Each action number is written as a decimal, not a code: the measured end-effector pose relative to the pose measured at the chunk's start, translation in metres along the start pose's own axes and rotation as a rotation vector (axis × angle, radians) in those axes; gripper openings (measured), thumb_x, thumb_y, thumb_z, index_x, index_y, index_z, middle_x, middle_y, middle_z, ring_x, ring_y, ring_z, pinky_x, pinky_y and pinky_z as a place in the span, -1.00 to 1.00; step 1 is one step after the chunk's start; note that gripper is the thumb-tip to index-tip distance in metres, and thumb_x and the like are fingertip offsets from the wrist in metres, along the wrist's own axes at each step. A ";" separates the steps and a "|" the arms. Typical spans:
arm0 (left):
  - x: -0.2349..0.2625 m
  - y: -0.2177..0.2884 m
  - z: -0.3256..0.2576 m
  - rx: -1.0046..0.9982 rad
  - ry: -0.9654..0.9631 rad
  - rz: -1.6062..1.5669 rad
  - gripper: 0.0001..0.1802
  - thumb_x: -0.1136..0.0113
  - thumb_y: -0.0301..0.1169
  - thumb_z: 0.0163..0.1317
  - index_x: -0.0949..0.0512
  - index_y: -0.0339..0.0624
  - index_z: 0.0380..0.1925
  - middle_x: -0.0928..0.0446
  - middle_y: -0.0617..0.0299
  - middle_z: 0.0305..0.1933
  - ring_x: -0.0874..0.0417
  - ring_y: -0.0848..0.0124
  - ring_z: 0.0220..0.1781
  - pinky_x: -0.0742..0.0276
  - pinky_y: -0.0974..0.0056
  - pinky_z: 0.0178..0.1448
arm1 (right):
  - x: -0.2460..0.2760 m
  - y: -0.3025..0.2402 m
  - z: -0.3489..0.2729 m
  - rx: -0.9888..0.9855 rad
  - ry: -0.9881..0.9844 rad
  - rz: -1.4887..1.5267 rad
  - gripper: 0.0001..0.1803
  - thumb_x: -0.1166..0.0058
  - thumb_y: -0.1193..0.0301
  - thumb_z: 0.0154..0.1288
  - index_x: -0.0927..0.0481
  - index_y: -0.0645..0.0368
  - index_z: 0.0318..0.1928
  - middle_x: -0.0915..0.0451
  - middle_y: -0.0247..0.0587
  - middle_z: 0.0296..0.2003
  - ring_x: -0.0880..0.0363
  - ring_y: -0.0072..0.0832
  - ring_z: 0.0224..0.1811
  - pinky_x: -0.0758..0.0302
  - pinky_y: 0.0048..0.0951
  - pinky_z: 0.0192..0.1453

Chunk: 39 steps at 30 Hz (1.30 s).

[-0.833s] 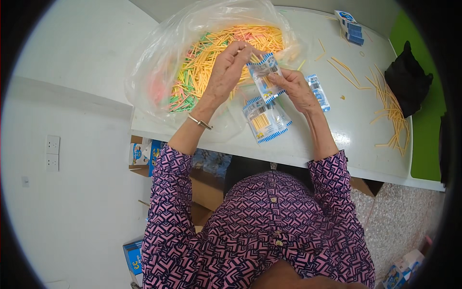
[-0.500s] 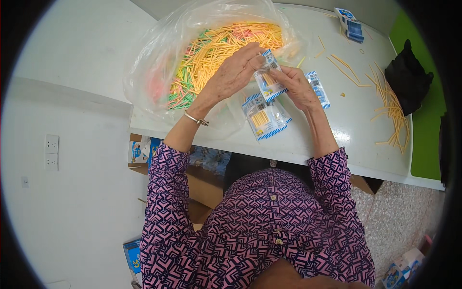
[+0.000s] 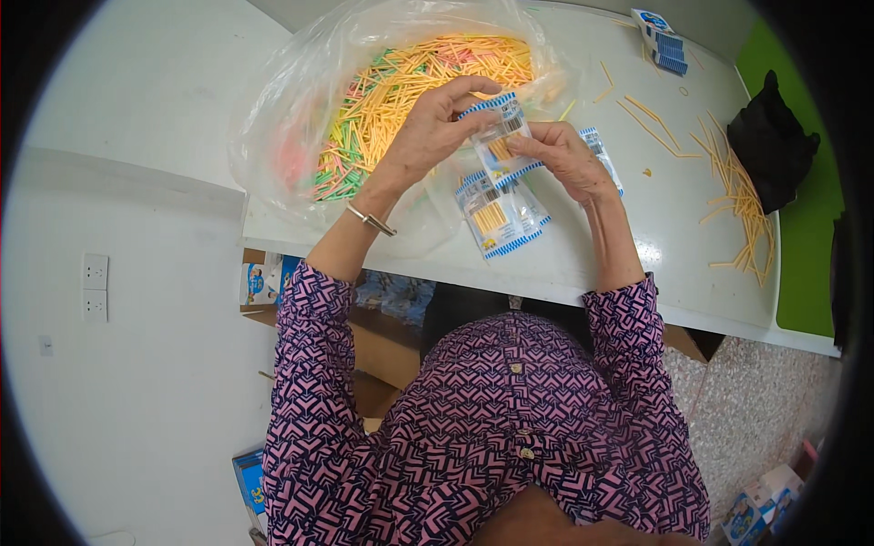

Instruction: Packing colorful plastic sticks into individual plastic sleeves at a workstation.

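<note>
A small clear packet with blue striped ends (image 3: pixel 503 156) holds several thin yellow sticks. My right hand (image 3: pixel 566 156) pinches its right side, thumb on the front. My left hand (image 3: pixel 435 129) grips the upper left edge, with its index finger raised above the packet. Just below lie more such packets, overlapping on the table (image 3: pixel 492 218), and another packet (image 3: pixel 596 156) sits partly behind my right wrist. Left of and beyond my hands, a large clear plastic bag (image 3: pixel 273 136) gapes around a heap of thin yellow, pink and green sticks (image 3: pixel 391 109).
Loose yellow sticks (image 3: pixel 748 218) are scattered along the white table's (image 3: pixel 674 264) right side, beside a black cloth-like bundle (image 3: pixel 774 141). A stack of blue-and-white packets (image 3: pixel 663 45) stands at the far right. Cardboard boxes (image 3: pixel 387 350) are under the table's front edge.
The packet has turned to face me more squarely, its top end swinging left. My left hand has shifted slightly left and its fingers have come onto the packet's upper left edge.
</note>
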<state>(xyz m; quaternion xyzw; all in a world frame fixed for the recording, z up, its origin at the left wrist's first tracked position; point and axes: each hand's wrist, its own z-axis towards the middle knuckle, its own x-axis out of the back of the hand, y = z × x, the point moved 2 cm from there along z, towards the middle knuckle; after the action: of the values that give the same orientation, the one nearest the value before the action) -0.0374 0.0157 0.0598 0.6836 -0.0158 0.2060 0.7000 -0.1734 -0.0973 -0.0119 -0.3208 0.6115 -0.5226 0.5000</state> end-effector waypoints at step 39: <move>-0.033 -0.013 0.028 -0.203 -0.027 0.378 -0.56 -0.27 -0.18 0.09 -0.53 -0.29 -0.15 -0.55 0.17 -0.14 -0.52 0.38 -0.05 -0.43 0.29 0.00 | 0.049 -0.030 -0.052 0.237 0.774 -1.033 -0.81 -0.12 0.40 0.17 -0.54 0.25 -0.25 -0.58 -0.16 -0.37 -0.55 -0.35 -0.35 -0.45 -0.36 -0.19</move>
<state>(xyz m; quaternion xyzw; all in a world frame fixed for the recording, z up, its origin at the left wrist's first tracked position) -0.0562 -0.0198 0.0397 0.5973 -0.1736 0.3217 0.7138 -0.2408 -0.1328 0.0008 -0.3045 0.4528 -0.8371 -0.0395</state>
